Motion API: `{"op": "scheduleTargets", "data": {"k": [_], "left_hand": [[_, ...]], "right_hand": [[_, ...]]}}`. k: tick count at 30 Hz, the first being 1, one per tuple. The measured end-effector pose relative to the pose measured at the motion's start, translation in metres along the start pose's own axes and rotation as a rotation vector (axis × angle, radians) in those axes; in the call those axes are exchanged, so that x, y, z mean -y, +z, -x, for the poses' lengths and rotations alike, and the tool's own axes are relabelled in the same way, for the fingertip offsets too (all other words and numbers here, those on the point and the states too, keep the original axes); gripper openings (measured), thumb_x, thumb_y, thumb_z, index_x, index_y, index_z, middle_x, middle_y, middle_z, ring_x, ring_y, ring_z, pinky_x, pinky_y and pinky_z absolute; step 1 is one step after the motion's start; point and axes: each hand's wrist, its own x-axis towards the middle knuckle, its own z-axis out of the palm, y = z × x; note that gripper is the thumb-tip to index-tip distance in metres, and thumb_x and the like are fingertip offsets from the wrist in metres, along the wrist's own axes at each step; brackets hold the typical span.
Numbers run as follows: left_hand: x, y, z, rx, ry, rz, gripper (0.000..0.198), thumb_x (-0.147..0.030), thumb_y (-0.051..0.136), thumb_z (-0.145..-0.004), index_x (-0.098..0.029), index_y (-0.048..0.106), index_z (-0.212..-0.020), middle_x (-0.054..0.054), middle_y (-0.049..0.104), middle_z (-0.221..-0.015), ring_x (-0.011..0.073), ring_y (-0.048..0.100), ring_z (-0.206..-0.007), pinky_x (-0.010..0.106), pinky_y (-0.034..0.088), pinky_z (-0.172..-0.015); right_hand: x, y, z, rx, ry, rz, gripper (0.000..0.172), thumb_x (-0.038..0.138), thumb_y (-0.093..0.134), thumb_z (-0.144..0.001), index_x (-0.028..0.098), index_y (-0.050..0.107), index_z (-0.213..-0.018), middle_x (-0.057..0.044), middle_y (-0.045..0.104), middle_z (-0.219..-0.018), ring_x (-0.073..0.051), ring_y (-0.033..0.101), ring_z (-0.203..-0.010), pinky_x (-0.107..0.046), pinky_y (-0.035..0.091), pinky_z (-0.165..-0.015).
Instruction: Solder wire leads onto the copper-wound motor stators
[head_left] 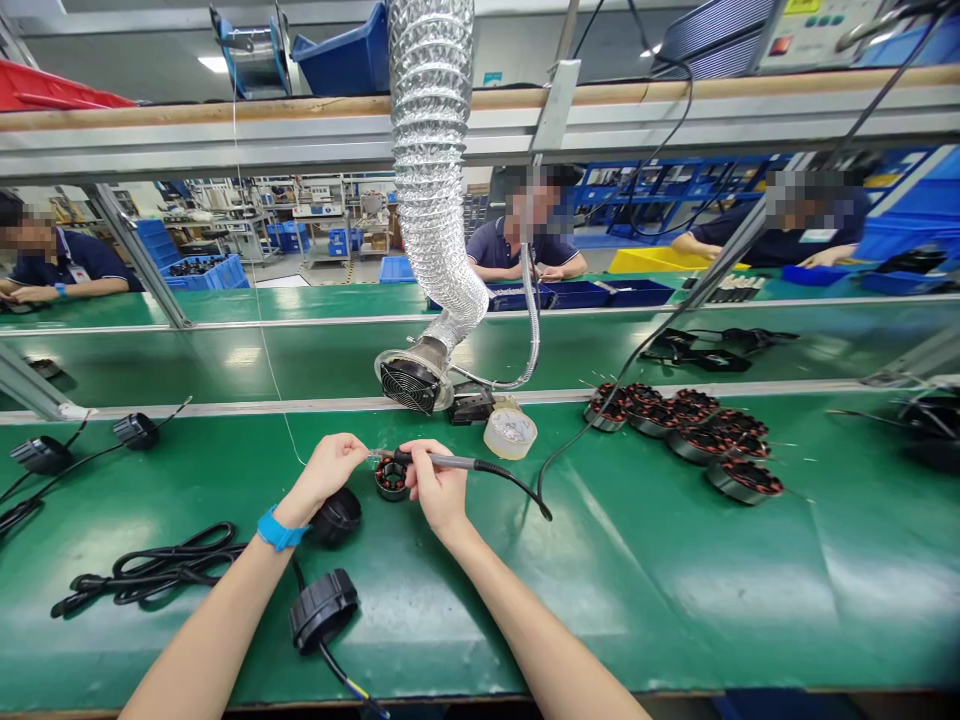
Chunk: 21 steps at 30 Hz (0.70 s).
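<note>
My right hand [439,485] is wrapped round the black handle of a soldering iron [454,462], whose tip points left over a small round stator [391,478] with copper windings on the green bench. My left hand [334,462] is pinched at the iron's tip, fingers closed on something thin I cannot make out; a fine wire runs up from there. A blue band sits on my left wrist. Just left of the stator lies a black round cap [337,515].
A silver fume duct with a fan [411,380] hangs just behind my hands, beside a white tub [510,432]. Several wound stators [686,425] lie at right. Black cables [161,568] and round housings [324,608] lie at left. Three people sit at the far benches.
</note>
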Motion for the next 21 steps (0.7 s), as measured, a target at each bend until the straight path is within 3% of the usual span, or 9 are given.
{"op": "scheduleTargets", "data": {"k": [4, 21], "left_hand": [[0.0002, 0.0003, -0.0010, 0.008, -0.017, 0.004, 0.023, -0.039, 0.058, -0.066, -0.016, 0.055, -0.064, -0.005, 0.044, -0.053, 0.0095, 0.032, -0.051, 0.024, 0.023, -0.052], [-0.0045, 0.0008, 0.0028, -0.001, -0.030, -0.014, 0.023, -0.039, 0.059, -0.068, -0.017, 0.055, -0.064, -0.006, 0.042, -0.052, 0.0087, 0.029, -0.050, 0.024, 0.022, -0.052]], "right_hand": [[0.0014, -0.0015, -0.0022, -0.057, -0.001, -0.031, 0.032, 0.044, 0.050, -0.089, 0.016, 0.063, -0.083, 0.006, 0.051, -0.045, -0.008, 0.044, -0.031, -0.018, 0.033, -0.032], [-0.0015, -0.0001, -0.0009, -0.030, -0.037, 0.019, 0.030, 0.042, 0.048, -0.092, 0.017, 0.064, -0.085, 0.005, 0.051, -0.048, -0.009, 0.044, -0.034, -0.020, 0.036, -0.036]]}}
